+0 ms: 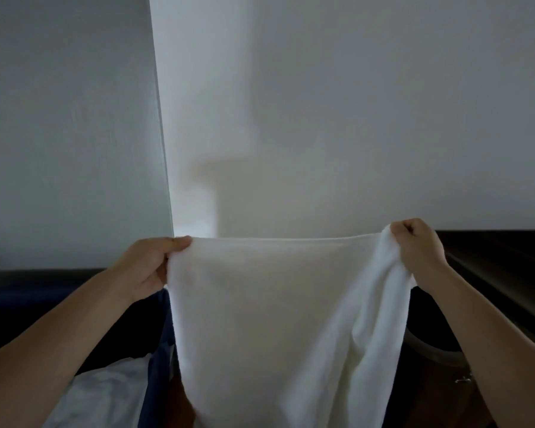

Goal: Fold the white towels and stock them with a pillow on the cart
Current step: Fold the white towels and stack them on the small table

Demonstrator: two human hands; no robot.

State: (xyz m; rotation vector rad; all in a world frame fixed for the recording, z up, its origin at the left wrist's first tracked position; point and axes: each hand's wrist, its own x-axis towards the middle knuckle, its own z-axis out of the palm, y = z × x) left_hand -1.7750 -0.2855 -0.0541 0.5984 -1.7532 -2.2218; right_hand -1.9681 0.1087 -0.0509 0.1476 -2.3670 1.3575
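Wall (352, 103) is filling the far field, pale, with a corner edge running down at left. It is serving as backdrop only.

Towel (275, 319) is hanging in the air at centre, near the person. Its top edge is being pulled straight and level between the two hands, and the body is dropping free past the bottom of view. Judgement: it is being held up like this so its own weight is flattening it and the corners can be matched for a first fold. The right side is hanging in bunched vertical folds, so it is not lying flat there.

Ledge (491, 257), dark, is running along the far right, apart from the towel.

Blue fabric (158, 350) is standing at lower left, just beside the towel's left edge; cannot tell whether it belongs to the cart. White cloth (105, 393) is lying left of it, near; pillow or linen, cannot tell.

Left hand (149, 267) is pinching the top left corner, thumb lying along the hem. Right hand (417, 245) is gripping the top right corner in a closed fist, with spare cloth gathered below it.

Fold not yet begun.
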